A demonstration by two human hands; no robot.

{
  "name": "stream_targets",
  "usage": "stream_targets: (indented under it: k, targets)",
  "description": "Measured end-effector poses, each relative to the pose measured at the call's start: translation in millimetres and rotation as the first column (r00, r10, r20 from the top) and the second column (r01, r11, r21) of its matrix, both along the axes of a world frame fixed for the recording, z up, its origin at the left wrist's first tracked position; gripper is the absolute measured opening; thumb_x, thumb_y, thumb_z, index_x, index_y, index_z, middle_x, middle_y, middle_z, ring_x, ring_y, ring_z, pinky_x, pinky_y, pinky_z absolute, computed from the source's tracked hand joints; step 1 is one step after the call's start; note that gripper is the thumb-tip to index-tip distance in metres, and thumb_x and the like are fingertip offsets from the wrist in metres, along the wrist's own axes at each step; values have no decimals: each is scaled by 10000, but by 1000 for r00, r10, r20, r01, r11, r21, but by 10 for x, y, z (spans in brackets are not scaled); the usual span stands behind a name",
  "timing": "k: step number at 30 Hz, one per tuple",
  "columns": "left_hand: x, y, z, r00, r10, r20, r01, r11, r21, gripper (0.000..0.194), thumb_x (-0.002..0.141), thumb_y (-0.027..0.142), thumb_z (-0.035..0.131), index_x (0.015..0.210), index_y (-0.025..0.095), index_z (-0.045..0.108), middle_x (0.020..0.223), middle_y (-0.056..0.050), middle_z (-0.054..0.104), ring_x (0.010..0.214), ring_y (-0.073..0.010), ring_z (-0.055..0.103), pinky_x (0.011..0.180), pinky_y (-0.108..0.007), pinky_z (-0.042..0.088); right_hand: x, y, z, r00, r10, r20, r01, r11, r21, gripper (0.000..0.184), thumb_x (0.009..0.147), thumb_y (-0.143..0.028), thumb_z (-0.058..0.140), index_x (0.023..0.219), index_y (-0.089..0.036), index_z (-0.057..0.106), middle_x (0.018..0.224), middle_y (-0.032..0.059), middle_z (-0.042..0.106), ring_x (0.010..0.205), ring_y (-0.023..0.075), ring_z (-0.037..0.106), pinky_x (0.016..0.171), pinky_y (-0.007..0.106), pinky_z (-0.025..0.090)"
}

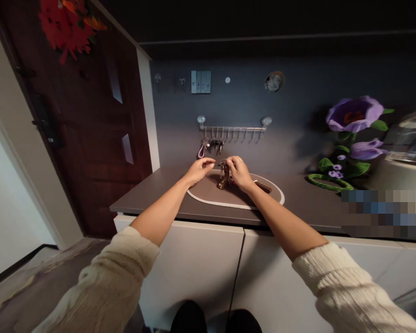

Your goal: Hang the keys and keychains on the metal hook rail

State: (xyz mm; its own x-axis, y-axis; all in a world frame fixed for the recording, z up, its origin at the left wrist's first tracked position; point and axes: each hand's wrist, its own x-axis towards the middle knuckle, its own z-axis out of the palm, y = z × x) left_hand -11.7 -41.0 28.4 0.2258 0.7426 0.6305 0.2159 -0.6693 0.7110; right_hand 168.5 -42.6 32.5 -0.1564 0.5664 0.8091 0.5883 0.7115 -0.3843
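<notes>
My right hand (240, 173) is closed, thumb and fingers pinching a key ring (223, 161) above the counter. Keys and a brown keychain (223, 179) dangle from the ring. My left hand (199, 171) is just left of the ring, thumb and fingertips drawn together. Whatever lies in that pinch, if anything, is too small to make out. Beneath both hands lies a brown oval mat (208, 192) with a white rim. A dark brown strip-like object (262, 186) rests on it, partly behind my right wrist.
On the wall behind, a clear hook rail (234, 129) carries several keys (217, 145) and a pink loop (201, 150) at its left end. Purple fabric flowers (355, 115) stand on the counter (152, 187) at right. A dark red door (100, 115) is on the left.
</notes>
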Motion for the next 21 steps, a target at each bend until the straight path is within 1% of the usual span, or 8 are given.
stream_targets:
  k: [3,7,13,16,18,21]
  targets:
    - [9,-13,10,1000,-25,2,25,1000,14,296,764,315,556,990,136,621,1026,-84,640,935,-159,554,877,-296,385,-15,-20,9,999,-18,50,18,1000,-1,310,876,-409,324,770,-197,525,829,78,569,833,188,491,786,306,366]
    - [24,-47,23,1000,-27,-13,27,1000,1,293,751,356,576,923,133,655,979,-86,663,922,-172,573,877,-299,388,-39,-51,15,998,-14,63,15,1000,-9,312,876,-413,326,769,-194,521,818,75,567,807,182,491,771,296,368]
    - [40,-78,30,996,-7,-83,8,1000,11,289,739,383,577,844,128,664,858,-58,673,804,-164,574,790,-285,408,-82,-78,-1,999,26,41,-23,997,-68,280,866,-388,345,772,-182,510,816,65,575,788,166,501,757,280,371]
    - [41,-77,27,993,-21,-113,23,1000,14,287,739,389,568,811,127,659,809,-45,665,762,-154,564,754,-271,405,-95,-77,-16,999,45,13,-44,993,-108,279,856,-397,360,787,-178,517,813,55,581,778,158,506,746,273,377]
    - [43,-71,26,994,-29,-108,30,999,11,285,737,391,566,796,127,656,796,-41,661,754,-152,562,743,-265,404,-98,-76,-22,999,53,-7,-53,990,-134,289,849,-411,368,793,-176,526,810,51,587,776,155,510,741,272,382]
    - [45,-57,23,997,-10,-70,10,1000,-3,273,724,386,574,776,129,652,777,-35,658,745,-153,561,732,-260,404,-98,-73,-29,996,81,-43,-87,980,-179,308,836,-434,383,814,-172,544,808,47,598,777,156,519,736,275,391]
